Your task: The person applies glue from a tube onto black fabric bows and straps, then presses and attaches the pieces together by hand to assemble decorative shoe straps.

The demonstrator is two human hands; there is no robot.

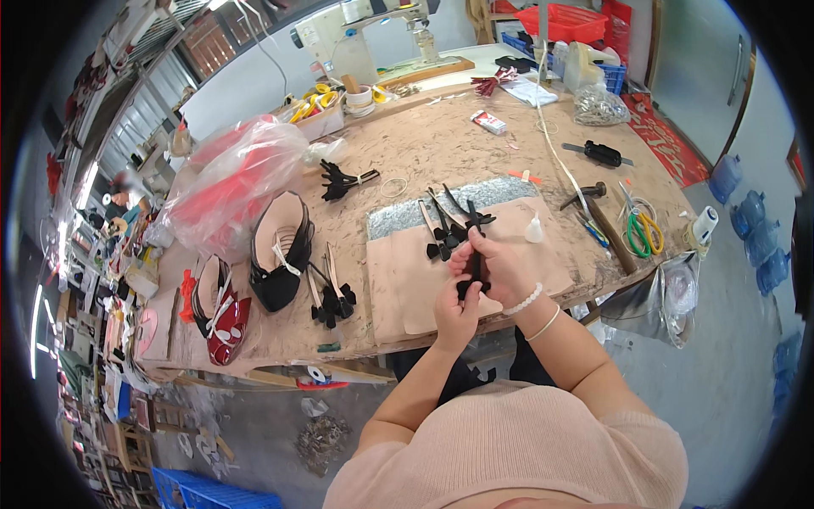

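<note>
Your black strap [476, 265] is over the R half of the beige sheet [388, 297], its long axis running near-far, roughly square to the sheet's near edge. Plain end points to the sheet's far edge; the dark, bulkier end points back at you.

Your L hand [455, 312] comes in from the sheet's near side, forearm slanting inward, thumb at the strap's near end. Your R hand [513, 276] reaches in from the sheet's near R, w/ bead bracelet [525, 299] at the wrist, thumb & fingers farther up the strap. Fingers of both hands are closed in a pinch on it, no real gap; can't tell exactly how the curled ones overlap.

At the sheet's far edge: more black straps [441, 233] and a grey speckled sheet [392, 222] poking out. On its R side, a small white bottle [534, 229]; farther R, hammer [593, 193] & scissors [646, 236]. L of it: loose bow pieces [332, 299], then black shoe [278, 287] & red shoe [229, 327]. Bench [424, 136] is brown, scuffed. Well beyond the sheet, a sewing machine [352, 55]; far R, blue water jugs [750, 216] on the grey floor [721, 339].
</note>
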